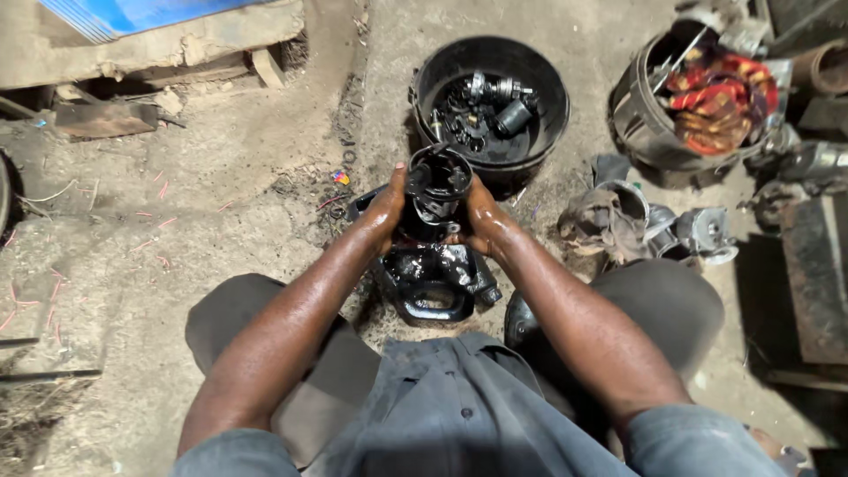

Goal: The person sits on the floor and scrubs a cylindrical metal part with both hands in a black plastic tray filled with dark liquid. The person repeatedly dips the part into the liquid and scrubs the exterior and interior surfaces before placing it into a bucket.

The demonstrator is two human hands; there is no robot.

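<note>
left hand (386,210) + right hand (480,221) clamped shut round oily black cylindrical metal housing (437,190), frame centre, steadying it upright | black plastic bucket of greasy parts (541,88) just above, within reach

No packages, labels — (or) screens

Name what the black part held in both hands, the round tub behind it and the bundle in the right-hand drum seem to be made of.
Black part: looks like cast metal, glossy with oil, held between the left hand and right hand. Round tub: probably plastic or rubber, with a smooth, dull black wall. Bundle: cloth, crumpled, patterned red and yellow.
</note>
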